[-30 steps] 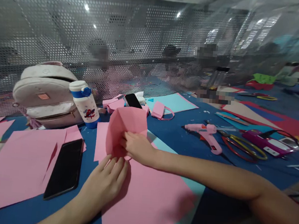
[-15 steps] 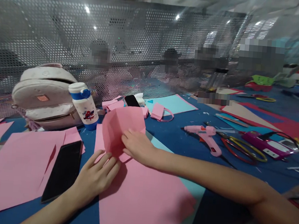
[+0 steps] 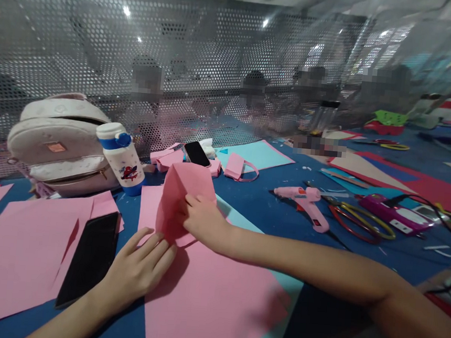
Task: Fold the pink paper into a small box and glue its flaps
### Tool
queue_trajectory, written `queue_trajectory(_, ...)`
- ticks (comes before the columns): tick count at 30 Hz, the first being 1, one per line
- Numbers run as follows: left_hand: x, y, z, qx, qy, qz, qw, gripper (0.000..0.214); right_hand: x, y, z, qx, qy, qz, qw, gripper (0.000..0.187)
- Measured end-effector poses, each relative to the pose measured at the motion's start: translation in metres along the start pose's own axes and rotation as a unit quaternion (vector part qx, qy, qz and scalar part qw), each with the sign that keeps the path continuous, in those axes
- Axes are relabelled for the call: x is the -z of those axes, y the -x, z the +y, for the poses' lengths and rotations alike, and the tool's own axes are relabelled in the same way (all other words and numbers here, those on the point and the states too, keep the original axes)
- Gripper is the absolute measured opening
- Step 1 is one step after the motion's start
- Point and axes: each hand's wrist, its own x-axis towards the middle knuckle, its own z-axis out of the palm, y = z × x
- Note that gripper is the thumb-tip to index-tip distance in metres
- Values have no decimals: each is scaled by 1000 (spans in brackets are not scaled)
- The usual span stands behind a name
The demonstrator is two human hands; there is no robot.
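Note:
A folded pink paper piece (image 3: 186,189) stands up from a large pink sheet (image 3: 214,299) on the blue table. My right hand (image 3: 203,222) pinches the folded piece at its lower right side, fingers closed on it. My left hand (image 3: 138,269) lies flat with fingers spread just below the fold, pressing the pink sheet at its base. A light blue sheet (image 3: 290,288) shows under the pink one.
A black phone (image 3: 89,257) lies on pink sheets at left. Behind stand a white bottle (image 3: 122,157), a pale backpack (image 3: 54,141) and a second phone (image 3: 197,153). To the right lie a pink glue gun (image 3: 305,199), scissors (image 3: 363,220), cables. A perforated metal screen closes the back.
The folded pink piece has tilted slightly and my left hand has slid a little left and down, fingers spreading. My right hand keeps its grip.

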Motion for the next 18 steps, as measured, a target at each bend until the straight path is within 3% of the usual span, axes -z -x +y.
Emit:
queue_trajectory(9, -4, 3, 1, -5, 25, 18, 1000, 27, 4, -2, -9, 6, 11, -30, 999, 14)
queue_trajectory(18, -4, 6, 1, 6, 21, 24, 999, 30, 3, -2, 2, -24, -20, -33, 999, 17)
